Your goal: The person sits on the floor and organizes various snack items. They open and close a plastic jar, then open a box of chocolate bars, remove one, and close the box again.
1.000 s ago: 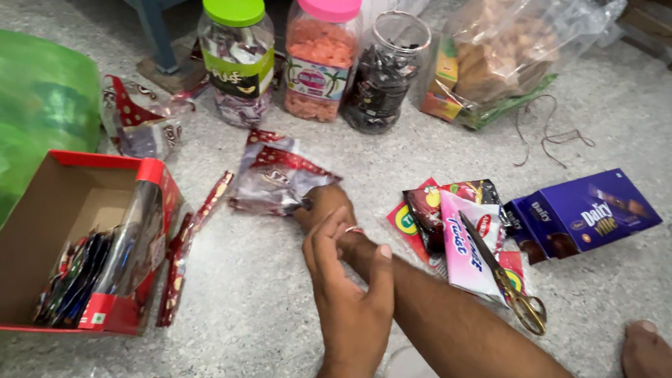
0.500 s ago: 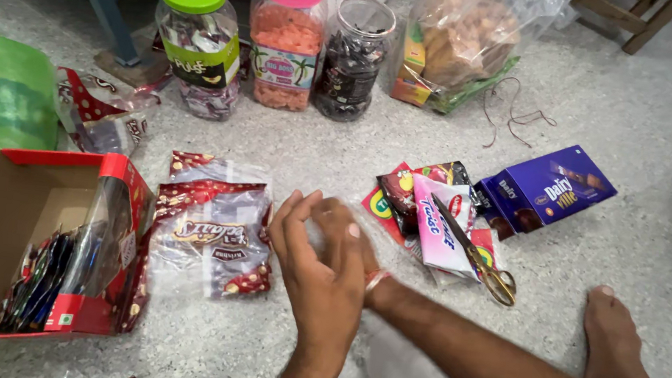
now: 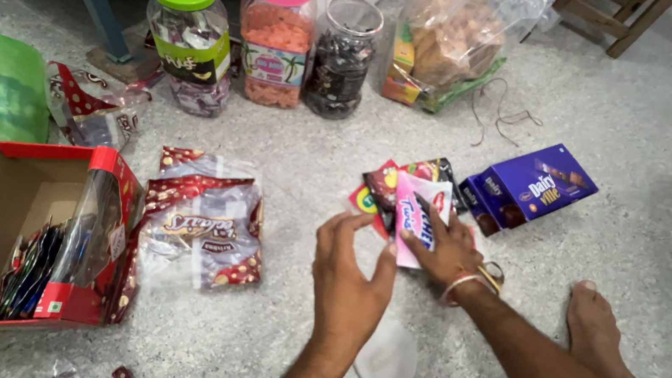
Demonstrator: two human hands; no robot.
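beside the purple chocolate box (image 3: 539,188), the right hand (image 3: 447,247) presses spread fingers on a pink wrapper (image 3: 420,216); the left hand (image 3: 349,280) hovers open, fingers loosely together; pinching one edge would lift it cleanly.

A small sweet shop or home storeroom, seen from a person sitting on a speckled stone floor (image 3: 655,168). At twelve o'clock stand three plastic candy jars (image 3: 274,32); at one o'clock, a bag of snacks (image 3: 449,36). A red carton of sachets (image 3: 22,244) sits at nine o'clock, loose sweet packets (image 3: 203,228) at centre.
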